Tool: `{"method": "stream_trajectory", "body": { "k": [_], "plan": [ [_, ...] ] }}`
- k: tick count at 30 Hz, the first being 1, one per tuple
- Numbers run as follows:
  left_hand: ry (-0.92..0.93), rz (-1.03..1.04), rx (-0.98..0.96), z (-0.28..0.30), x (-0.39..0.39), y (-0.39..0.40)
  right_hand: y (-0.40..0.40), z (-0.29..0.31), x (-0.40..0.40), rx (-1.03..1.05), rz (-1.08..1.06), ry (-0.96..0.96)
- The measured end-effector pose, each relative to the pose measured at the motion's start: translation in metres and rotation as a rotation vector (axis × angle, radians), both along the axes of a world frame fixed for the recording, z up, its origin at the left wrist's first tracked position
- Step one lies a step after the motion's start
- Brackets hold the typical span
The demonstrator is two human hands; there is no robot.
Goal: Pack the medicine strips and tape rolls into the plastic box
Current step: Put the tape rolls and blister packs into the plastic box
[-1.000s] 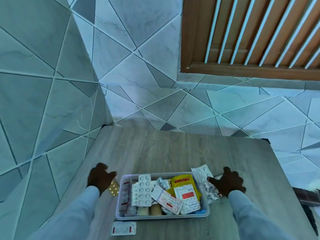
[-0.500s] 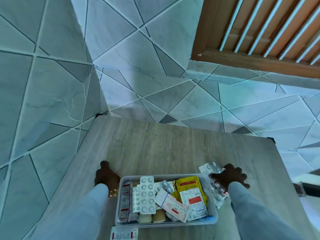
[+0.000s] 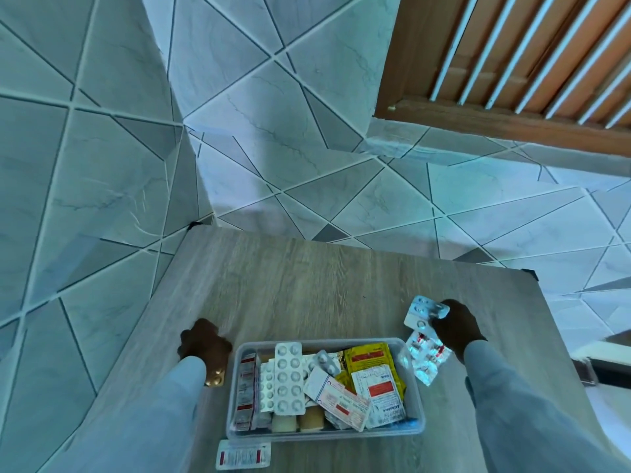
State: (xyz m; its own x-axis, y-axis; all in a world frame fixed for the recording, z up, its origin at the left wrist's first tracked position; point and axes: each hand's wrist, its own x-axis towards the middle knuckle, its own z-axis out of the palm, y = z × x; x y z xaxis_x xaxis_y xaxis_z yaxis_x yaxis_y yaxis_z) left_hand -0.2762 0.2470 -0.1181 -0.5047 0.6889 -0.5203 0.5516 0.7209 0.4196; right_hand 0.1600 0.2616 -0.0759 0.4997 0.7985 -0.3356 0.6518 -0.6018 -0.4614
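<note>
Head view: a clear plastic box (image 3: 326, 435) sits on a grey wood-grain table (image 3: 307, 285), close to the near edge and between the person's two forearms in pale sleeves. The box is filled: a white blister strip (image 3: 289, 378) with two columns of round tablets lies on top toward the left, a red-and-white strip (image 3: 246, 390) stands on edge against the left wall, a yellow sachet (image 3: 370, 356) lies toward the right with a white, red-labelled sachet (image 3: 380, 397) over it, and a white strip with a red mark (image 3: 336, 401) lies slanted across the middle. Two beige tape rolls (image 3: 300, 421) show at the near wall, beneath the strips. The right hand (image 3: 454, 324) is just beside the box's right wall, its fingers curled round a bunch of silver foil strips (image 3: 421, 339) that fan out above and below the hand, outside the box. The left hand (image 3: 203, 343) is just beside the box's left wall, knuckles up and fingers curled under, with a gold-coloured blister strip (image 3: 215, 382) showing beneath it at the wrist; whether the fingers actually grip that strip cannot be told. One more red-and-white strip (image 3: 243, 455) lies flat on the table just in front of the box's near wall, outside it. Tiled floor and a tiled wall surround the table
</note>
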Motion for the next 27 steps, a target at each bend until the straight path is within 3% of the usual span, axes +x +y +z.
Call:
{"method": "stream_trajectory", "body": {
  "k": [5,9,12,16,19,22,27],
  "plan": [
    [-0.067,0.153,0.111,0.008,-0.017,0.006,-0.001,0.046,-0.002,0.284,-0.077,0.083],
    [-0.208,0.105,0.301,0.063,-0.011,0.016,-0.001,0.079,-0.005,0.437,-0.161,0.265],
    [-0.307,-0.046,0.396,0.105,0.013,0.019,-0.013,0.105,-0.024,0.509,-0.169,0.466],
    [-0.423,-0.449,0.328,0.131,0.063,-0.004,-0.051,0.097,-0.070,0.427,-0.101,0.764],
    [-0.353,-0.695,0.331,0.118,0.095,-0.025,-0.079,0.067,-0.096,0.251,-0.086,0.786],
    [-0.212,-0.834,0.368,0.097,0.115,-0.041,-0.101,0.046,-0.109,0.208,-0.150,0.776],
    [-0.113,-0.839,0.445,0.087,0.135,-0.058,-0.128,0.035,-0.118,0.246,-0.186,0.635]
  ]
}}
